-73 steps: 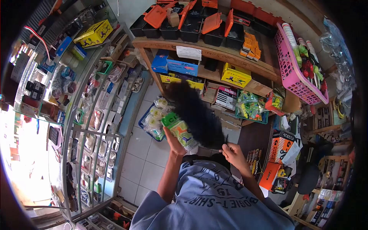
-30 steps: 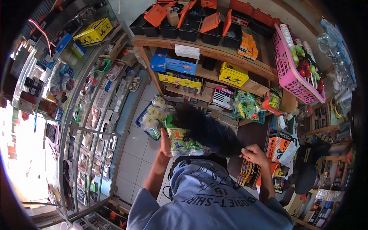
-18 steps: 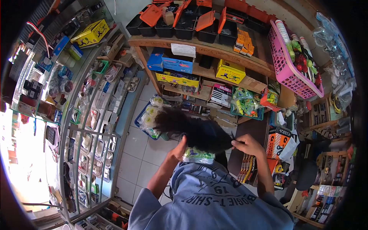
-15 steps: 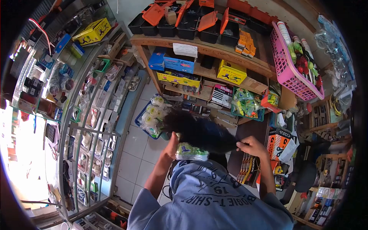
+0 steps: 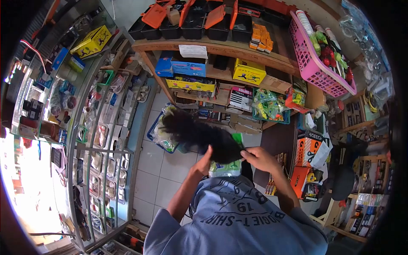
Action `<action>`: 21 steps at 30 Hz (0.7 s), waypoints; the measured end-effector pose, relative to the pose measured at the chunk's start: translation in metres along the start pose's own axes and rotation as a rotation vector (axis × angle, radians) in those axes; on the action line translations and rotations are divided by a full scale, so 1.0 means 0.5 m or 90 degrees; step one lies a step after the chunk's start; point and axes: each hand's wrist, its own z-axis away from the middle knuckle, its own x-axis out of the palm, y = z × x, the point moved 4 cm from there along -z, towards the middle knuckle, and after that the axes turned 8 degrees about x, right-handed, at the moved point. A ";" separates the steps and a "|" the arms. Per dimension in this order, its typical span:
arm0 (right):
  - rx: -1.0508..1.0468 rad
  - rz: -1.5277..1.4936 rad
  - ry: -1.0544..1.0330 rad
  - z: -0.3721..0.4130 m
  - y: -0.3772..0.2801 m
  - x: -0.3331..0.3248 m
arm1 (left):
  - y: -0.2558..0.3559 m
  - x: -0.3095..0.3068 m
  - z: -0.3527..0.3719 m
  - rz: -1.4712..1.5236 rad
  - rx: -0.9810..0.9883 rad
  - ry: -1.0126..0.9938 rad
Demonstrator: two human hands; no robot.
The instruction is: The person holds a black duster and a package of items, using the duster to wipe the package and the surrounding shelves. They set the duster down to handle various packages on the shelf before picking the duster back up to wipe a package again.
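My right hand [image 5: 261,159] is closed around the near end of a black feather duster [image 5: 191,131], whose fluffy tip points up and to the left. Below the duster, my left hand [image 5: 204,162] grips a clear plastic pack with green and white printing [image 5: 225,169], held close to my shirt. The feathers lie across the upper part of this pack and hide much of it. Beyond the duster's tip, a blue basket [image 5: 149,132] on the tiled floor holds clear-wrapped items, partly covered by the feathers.
A glass display case [image 5: 142,114] with stocked shelves runs along the left. Ahead stands a wooden shelf [image 5: 238,50] with black bins, boxes and a pink basket [image 5: 316,70]. An orange and black box [image 5: 307,151] sits at the right.
The duster has swung left and now reaches over the blue basket. My right hand has moved left, closer to my left hand, which has shifted slightly right with the pack.
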 end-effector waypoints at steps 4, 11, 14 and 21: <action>0.050 -0.099 0.005 0.003 0.022 0.060 | 0.047 -0.032 -0.023 0.146 0.129 0.045; 0.047 -0.036 0.039 0.046 0.019 0.132 | 0.151 -0.153 -0.038 0.352 0.681 0.174; 0.021 0.017 0.054 0.063 0.000 0.131 | 0.154 -0.190 -0.048 0.368 0.719 -0.091; 0.053 -0.017 0.065 0.040 -0.013 0.121 | -0.023 -0.406 -0.249 0.107 0.746 0.331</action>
